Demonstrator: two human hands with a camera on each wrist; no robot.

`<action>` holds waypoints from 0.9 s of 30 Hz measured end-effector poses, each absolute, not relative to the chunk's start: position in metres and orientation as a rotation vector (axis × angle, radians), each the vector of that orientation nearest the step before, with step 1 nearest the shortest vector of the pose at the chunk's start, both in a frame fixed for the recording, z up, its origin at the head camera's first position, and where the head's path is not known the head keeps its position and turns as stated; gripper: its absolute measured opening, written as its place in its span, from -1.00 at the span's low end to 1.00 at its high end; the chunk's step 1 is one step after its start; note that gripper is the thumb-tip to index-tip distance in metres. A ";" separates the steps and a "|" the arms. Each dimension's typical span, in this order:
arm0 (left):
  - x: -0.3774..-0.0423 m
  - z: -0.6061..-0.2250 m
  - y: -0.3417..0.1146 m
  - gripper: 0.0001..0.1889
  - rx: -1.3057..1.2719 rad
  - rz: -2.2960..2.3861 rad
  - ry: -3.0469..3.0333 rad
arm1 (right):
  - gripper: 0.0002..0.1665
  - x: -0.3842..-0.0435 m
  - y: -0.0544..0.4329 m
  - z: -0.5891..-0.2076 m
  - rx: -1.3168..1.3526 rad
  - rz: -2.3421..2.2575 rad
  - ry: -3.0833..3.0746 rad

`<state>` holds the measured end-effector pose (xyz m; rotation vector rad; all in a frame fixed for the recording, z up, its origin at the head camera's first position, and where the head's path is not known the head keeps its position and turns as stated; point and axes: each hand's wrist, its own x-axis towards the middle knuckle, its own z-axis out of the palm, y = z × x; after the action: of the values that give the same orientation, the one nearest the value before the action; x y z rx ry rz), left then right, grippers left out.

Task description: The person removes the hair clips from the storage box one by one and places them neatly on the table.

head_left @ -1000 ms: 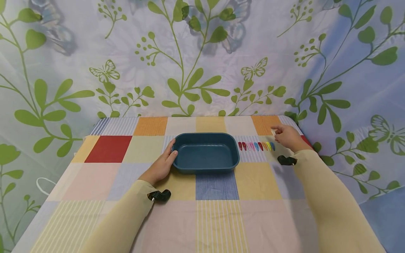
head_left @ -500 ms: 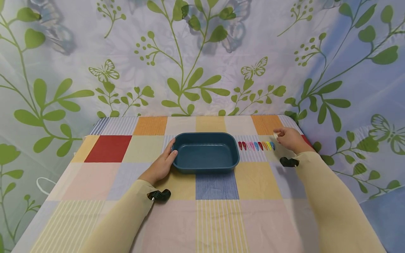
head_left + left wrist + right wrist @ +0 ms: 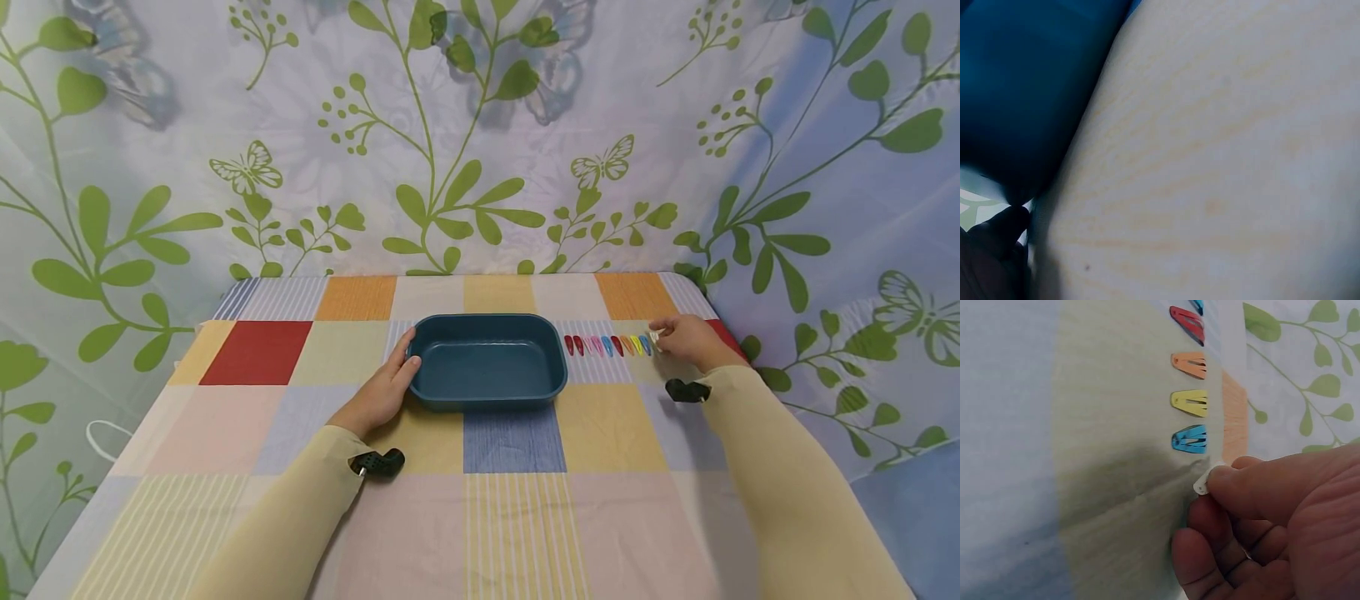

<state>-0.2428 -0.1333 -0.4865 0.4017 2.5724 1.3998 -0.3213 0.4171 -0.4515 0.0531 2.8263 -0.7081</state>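
In the head view my left hand (image 3: 381,394) rests against the left side of a dark teal rectangular basin (image 3: 489,403), thumb at the rim and fingers extended along the wall. The left wrist view shows a dark fingertip (image 3: 1013,220) at the basin's lower edge. My right hand (image 3: 692,340) pinches a white snap hair clip (image 3: 1201,483) between thumb and index finger, close over the cloth. Beside it lies a row of coloured snap hair clips: a blue clip (image 3: 1190,439) nearest, then a yellow clip (image 3: 1189,403), an orange clip (image 3: 1189,364) and a red clip (image 3: 1187,325).
A patchwork-patterned cloth (image 3: 517,533) covers the table. The clip row ends close to the basin's right side, with two dark red clips (image 3: 573,345) nearest it. A leaf-print curtain (image 3: 300,167) hangs behind the table and on both sides.
My right hand has come toward me and down with the white hair clip, to the right end of the row beside the blue clip. The left hand and basin have stayed put.
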 end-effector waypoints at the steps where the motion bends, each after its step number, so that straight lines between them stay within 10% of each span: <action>1: -0.243 -0.487 -0.133 -0.34 0.403 1.400 2.573 | -0.46 -0.321 0.417 -0.452 0.067 -0.710 2.816; 27: -0.242 -0.485 -0.133 -0.34 0.390 1.395 2.576 | -0.49 -0.315 0.415 -0.459 0.103 -0.608 2.825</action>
<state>-0.2417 -0.1327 -0.4855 0.3896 2.5765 1.3951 -0.3151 0.4148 -0.4592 0.1031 2.8251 -0.6076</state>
